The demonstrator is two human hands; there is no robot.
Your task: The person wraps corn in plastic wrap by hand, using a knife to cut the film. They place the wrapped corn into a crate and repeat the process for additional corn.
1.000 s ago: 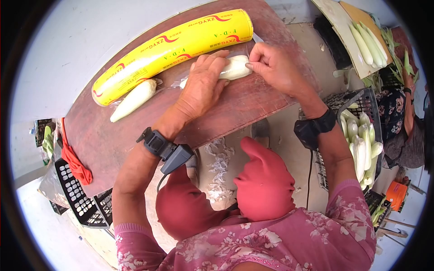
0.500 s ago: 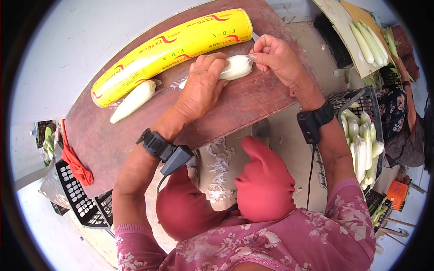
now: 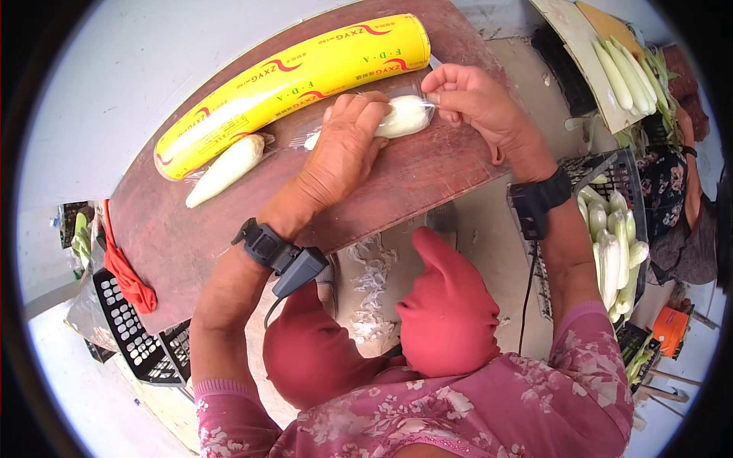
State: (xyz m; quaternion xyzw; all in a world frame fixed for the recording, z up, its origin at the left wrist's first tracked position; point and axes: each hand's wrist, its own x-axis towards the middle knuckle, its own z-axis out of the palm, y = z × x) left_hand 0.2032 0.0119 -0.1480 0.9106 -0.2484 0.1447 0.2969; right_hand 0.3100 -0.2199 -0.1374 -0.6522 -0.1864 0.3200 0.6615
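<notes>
A pale ear of corn point(image 3: 406, 116) in clear film lies on the reddish wooden table. My left hand point(image 3: 350, 136) presses over its middle, fingers wrapped round it, with the narrow tip showing on the left. At its thick right end my right hand point(image 3: 466, 99) pinches cling film point(image 3: 429, 107) between thumb and fingers. Just beyond both hands lies a long yellow roll of cling film point(image 3: 290, 84) with red and green print. A second ear of corn point(image 3: 227, 172) rests against the roll's left end, film bunched at its upper tip.
At right stands a crate point(image 3: 637, 183) of several pale ears. Several more lie on a board point(image 3: 603, 99) at upper right, near another person's arm point(image 3: 691, 164). A red cloth point(image 3: 130, 275) hangs from the table point(image 3: 175, 267) above a black crate point(image 3: 137, 328). Pale scraps point(image 3: 372, 282) litter the floor.
My right hand has moved slightly right and down, drawing the film out from the ear's thick end. My left hand has hardly moved.
</notes>
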